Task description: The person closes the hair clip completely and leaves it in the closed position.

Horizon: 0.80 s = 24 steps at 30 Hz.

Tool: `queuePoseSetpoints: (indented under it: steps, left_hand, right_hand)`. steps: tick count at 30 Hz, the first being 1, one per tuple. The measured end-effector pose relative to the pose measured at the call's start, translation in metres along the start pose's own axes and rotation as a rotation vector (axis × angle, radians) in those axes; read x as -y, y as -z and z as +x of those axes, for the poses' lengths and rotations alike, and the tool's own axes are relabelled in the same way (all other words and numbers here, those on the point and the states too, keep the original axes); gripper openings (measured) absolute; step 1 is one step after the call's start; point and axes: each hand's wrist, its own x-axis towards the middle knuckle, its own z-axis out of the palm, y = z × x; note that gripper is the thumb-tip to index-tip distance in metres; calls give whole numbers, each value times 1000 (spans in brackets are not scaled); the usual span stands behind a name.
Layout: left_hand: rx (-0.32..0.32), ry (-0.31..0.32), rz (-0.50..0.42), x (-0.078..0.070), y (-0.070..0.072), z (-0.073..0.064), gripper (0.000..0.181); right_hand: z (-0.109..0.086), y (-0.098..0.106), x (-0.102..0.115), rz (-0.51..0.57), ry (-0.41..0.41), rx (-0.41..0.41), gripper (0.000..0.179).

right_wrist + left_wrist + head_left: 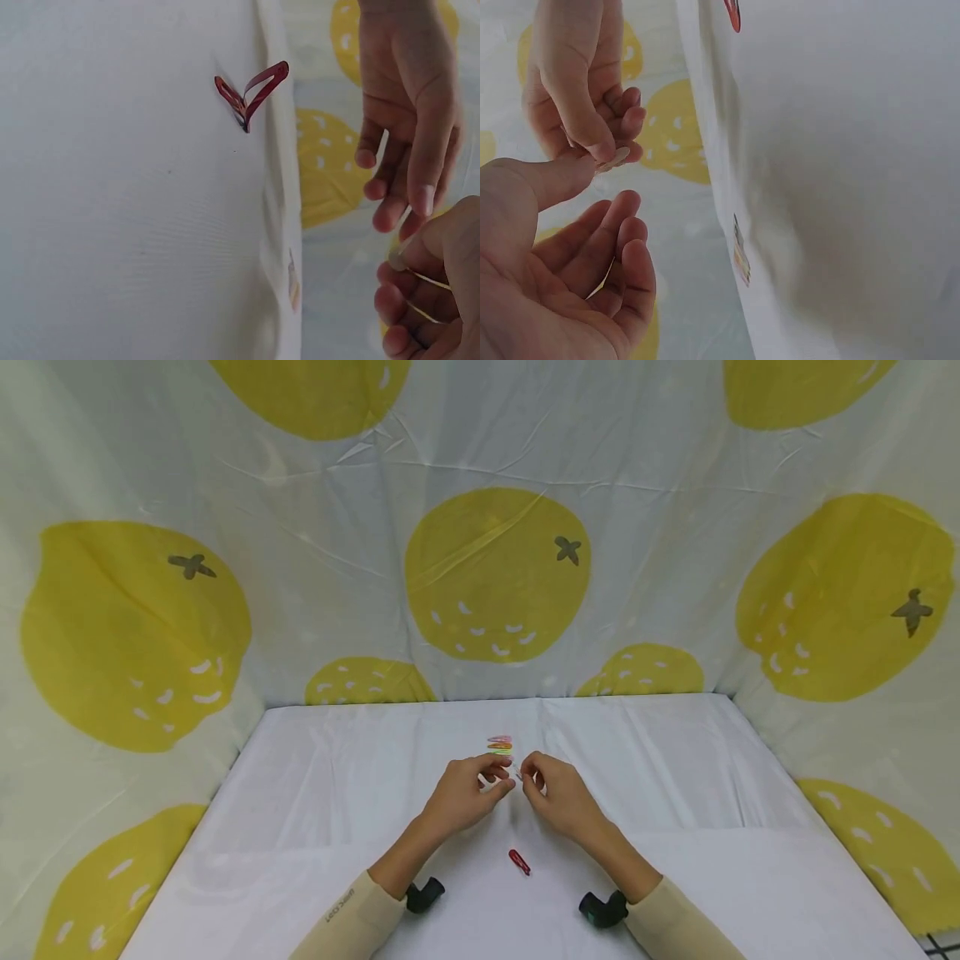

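Note:
My right hand (562, 793) pinches a small whitish hair clip (616, 158) between thumb and fingertips; much of the clip is covered by the fingers. Facing it from the other side, my left hand (460, 795) has its thumb right at the clip, while its other fingers are loosely bent and apart from it. A red snap hair clip (519, 862) lies on the white cloth nearer the body, its two halves spread in a V in the right wrist view. Just beyond the hands lies a short row of hair clips (499, 745) in pink, orange and green.
A white cloth (337, 777) with creases covers the table. Around it hangs a pale curtain (495, 460) printed with large yellow fruit, on the back and both sides. Black wrist devices (602, 910) sit at both cuffs, close above the cloth.

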Motion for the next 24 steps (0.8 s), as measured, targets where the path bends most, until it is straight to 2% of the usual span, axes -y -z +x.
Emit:
queuePoseSetpoints:
  steps: [3,6,10,16,20,24]
  left_hand:
    - [22,-58,41,0,2,3,32]
    - [9,-96,36,0,3,5,32]
    - [-22,-102,17,1,5,6,30]
    - [-24,-120,5,7,6,9,25]
    - [-42,-126,-28,8,8,11,24]
    - [-74,-138,-77,9,12,15,24]
  right_hand:
    - [2,2,1,-21,39,-15,10]
    - [3,3,1,-40,66,-35,11]
    - [4,3,1,-50,69,-45,13]
    - [6,6,0,-23,66,-47,12]
    - [9,10,-1,19,69,-52,9]
    - [14,13,-5,47,35,-41,8]
